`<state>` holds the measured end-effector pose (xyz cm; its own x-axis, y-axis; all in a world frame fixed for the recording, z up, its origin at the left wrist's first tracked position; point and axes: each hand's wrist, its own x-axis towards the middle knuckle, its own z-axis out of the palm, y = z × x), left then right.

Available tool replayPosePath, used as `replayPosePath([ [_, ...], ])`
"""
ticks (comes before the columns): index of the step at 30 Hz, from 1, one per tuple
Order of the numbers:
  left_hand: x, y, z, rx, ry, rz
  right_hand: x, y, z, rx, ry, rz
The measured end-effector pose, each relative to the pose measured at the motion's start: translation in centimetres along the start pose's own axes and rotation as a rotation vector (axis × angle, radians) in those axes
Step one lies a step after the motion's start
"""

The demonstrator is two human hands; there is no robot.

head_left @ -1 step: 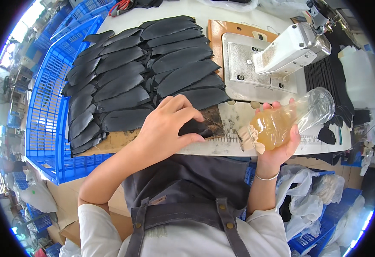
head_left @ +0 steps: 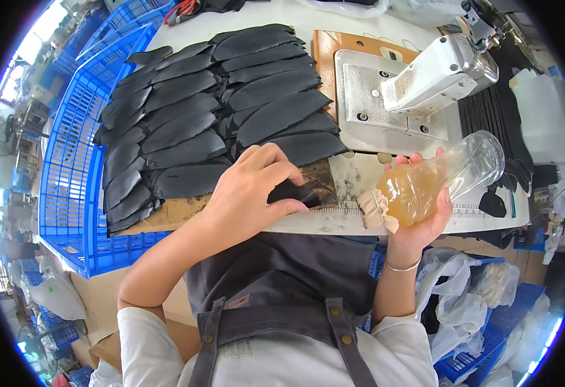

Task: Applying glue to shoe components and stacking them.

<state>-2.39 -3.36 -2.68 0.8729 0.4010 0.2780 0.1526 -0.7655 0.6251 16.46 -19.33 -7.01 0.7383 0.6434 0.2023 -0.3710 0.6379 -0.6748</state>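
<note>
My left hand (head_left: 250, 193) is curled over the near right end of a stained brown board (head_left: 182, 211). Its thumb and fingers close on a black leather-like piece (head_left: 290, 191), partly hidden under the hand. My right hand (head_left: 438, 216) grips a clear plastic bottle (head_left: 469, 169) holding yellowish liquid. The bottle lies tilted, its narrow end down to the left, with a pleated beige wrap (head_left: 376, 209) around that end. Many similar black curved pieces (head_left: 182, 119) lie overlapped in rows on the board, beyond my left hand.
A white machine arm (head_left: 430, 74) with a metal bed stands behind the bottle. Blue plastic crates (head_left: 69, 187) flank the table on the left. More black strips (head_left: 498, 129) lie at the right. Plastic bags (head_left: 453, 290) fill the lower right. Red-handled scissors or pliers (head_left: 182, 9) sit at the far edge.
</note>
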Motion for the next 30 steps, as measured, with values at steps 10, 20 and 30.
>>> replayPosePath([
  [10, -0.7, 0.5, -2.1, -0.251, 0.041, -0.264, -1.5, 1.7, 4.8, 0.095, -0.214, 0.374],
  [20, -10.0, -1.0, -12.5, -0.78, 0.848, -0.297, -1.8, 2.6, 4.3, -0.024, -0.301, 0.415],
  [30, -11.1, -5.2, -19.1, 0.283, 1.081, -0.35, -1.9, 2.7, 4.9, -0.042, -0.313, 0.388],
])
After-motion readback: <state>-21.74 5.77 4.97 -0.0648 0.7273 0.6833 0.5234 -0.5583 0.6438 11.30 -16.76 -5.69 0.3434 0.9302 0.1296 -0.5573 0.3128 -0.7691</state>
